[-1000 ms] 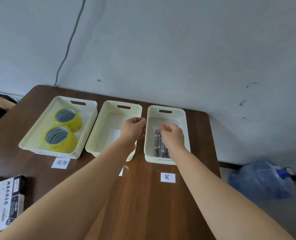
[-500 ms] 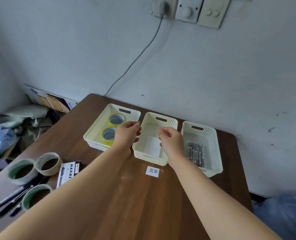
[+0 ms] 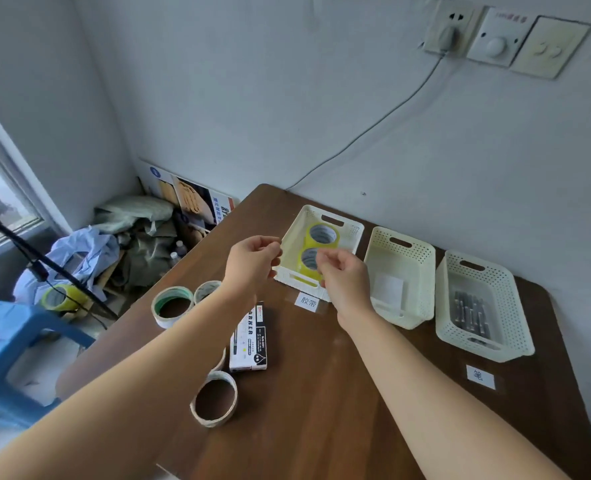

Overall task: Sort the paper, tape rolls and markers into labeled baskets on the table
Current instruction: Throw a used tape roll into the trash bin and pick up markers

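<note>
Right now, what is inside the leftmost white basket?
In the leftmost basket lie two yellow tape rolls: the far roll shows clearly, the near roll is partly covered by the right hand, which also hides the basket's front right corner.

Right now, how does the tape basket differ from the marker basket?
The tape basket holds two yellow tape rolls; the marker basket holds dark markers. The tape basket is leftmost, partly behind the right hand; the marker basket is rightmost, unobstructed. Both are cream, perforated, with cutout handles.
</note>
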